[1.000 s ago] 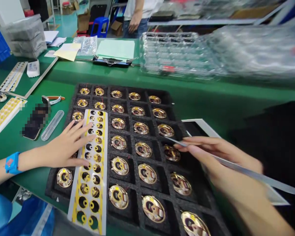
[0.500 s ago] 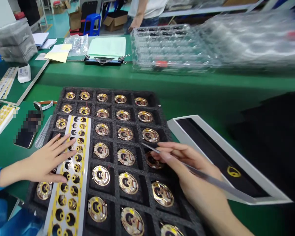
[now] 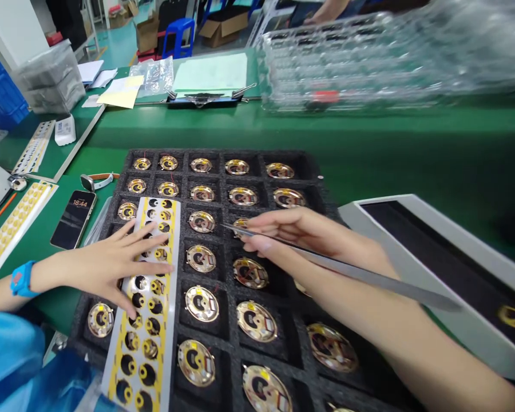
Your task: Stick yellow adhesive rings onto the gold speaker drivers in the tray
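Observation:
A black foam tray (image 3: 234, 292) holds gold round watch parts (image 3: 201, 258) in its square pockets. Across its left columns lies a white and yellow sticker sheet (image 3: 124, 343) with rows of round cut-outs. My left hand (image 3: 120, 257) rests on this sheet, fingers spread and holding nothing. Metal tweezers (image 3: 347, 266) are pinched in my right hand (image 3: 292, 234), over the tray's middle. Their tip points left, between two columns of parts, near a gold part partly hidden by my fingers.
Left of the tray lie a phone (image 3: 74, 220), a watch (image 3: 95, 182) and another sticker sheet (image 3: 17, 223). A white box (image 3: 416, 209) with black lining stands at the right. Behind are a clipboard (image 3: 208, 100) and clear plastic trays (image 3: 339, 66). Part of a person's arm (image 3: 328, 10) shows at the back.
My right hand has moved left and away from me with the tweezers, from the right column towards the middle ones. My left hand stays on the sheet. The view has shifted.

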Tool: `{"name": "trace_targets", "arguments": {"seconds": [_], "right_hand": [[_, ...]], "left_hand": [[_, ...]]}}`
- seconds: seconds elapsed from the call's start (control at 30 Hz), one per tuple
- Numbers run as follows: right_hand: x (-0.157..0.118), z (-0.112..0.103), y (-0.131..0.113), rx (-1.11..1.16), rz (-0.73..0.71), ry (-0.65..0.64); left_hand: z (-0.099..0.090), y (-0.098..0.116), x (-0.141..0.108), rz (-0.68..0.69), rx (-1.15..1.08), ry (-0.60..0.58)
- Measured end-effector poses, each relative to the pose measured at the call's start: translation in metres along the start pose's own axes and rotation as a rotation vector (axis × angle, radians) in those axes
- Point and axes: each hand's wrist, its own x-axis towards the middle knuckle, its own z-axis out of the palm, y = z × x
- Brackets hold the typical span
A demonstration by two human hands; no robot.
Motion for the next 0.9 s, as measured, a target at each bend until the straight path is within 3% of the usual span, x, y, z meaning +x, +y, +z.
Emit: {"name": "trace_targets", "arguments": {"seconds": [0.13,0.23,0.4,0.63,0.77,0.9], "right_hand": [[0.008,0.015,0.0,0.042,0.022,-0.081],[0.009,0.015,0.005,0.047,0.098,-0.078],[0.01,0.01,0.01,0.092,0.157,-0.095],[0.012,0.01,0.008,0.12,0.143,-0.073],[0.012,0.009,0.009,0.096,0.133,-0.051],[0.011,0.007,0.007,0.078,0.139,-0.051]], "left_hand": [[0.001,0.007,0.012,0.137,0.022,-0.034],[0.009,0.01,0.016,0.151,0.025,-0.006],[0.018,0.012,0.019,0.139,0.021,0.117],[0.008,0.012,0.024,0.139,-0.009,0.355],[0.012,0.006,0.032,0.208,0.14,0.181],[0.01,-0.004,0.026,0.035,0.108,0.183]]}}
